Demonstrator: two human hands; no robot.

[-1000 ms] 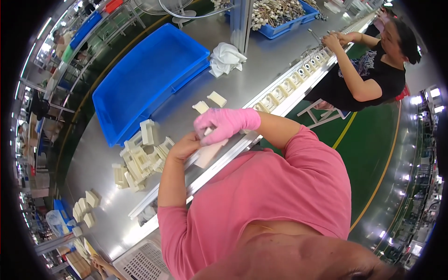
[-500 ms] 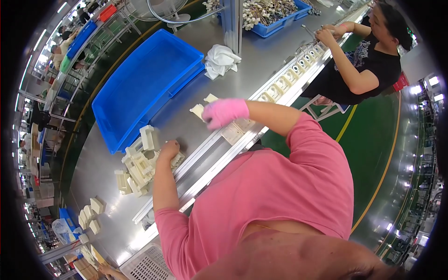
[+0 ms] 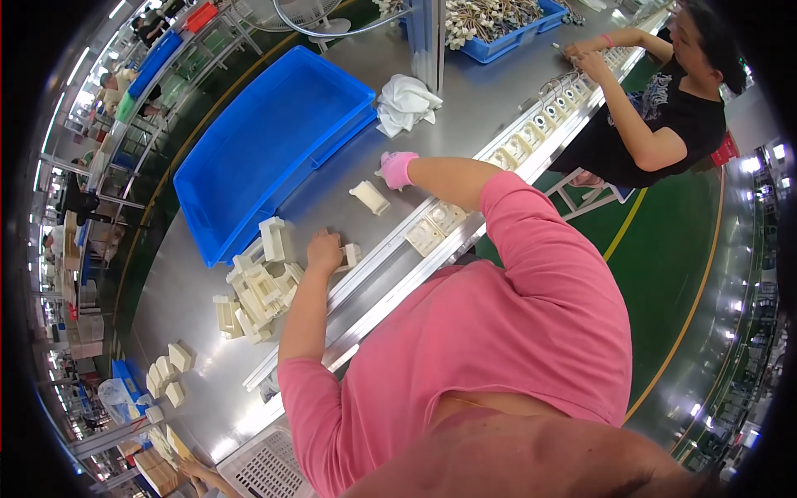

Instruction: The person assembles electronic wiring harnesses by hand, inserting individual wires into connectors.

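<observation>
My left hand (image 3: 325, 249) is closed on a cream plastic housing (image 3: 352, 256), low over the metal table beside the rail. Just left of it lies a heap of similar cream housings (image 3: 259, 290). My right hand, in a pink glove (image 3: 398, 169), rests farther out on the table past the rail. Its fingers are curled, and what they hold, if anything, is hidden. Between my two hands a single cream housing (image 3: 370, 197) lies on its own. Cream square pieces (image 3: 425, 236) sit in the metal rail (image 3: 382, 266) below my right forearm.
A big blue bin (image 3: 274, 141) stands beyond the heap, with a crumpled white cloth (image 3: 407, 104) near its right corner. At the right a co-worker (image 3: 647, 108) handles parts along the rail. A blue tray of wired connectors (image 3: 498, 46) stands behind a metal post (image 3: 426, 50).
My left hand has moved right, away from the heap, with a housing in it. My right hand has gone farther out over the table, uncovering the lone housing.
</observation>
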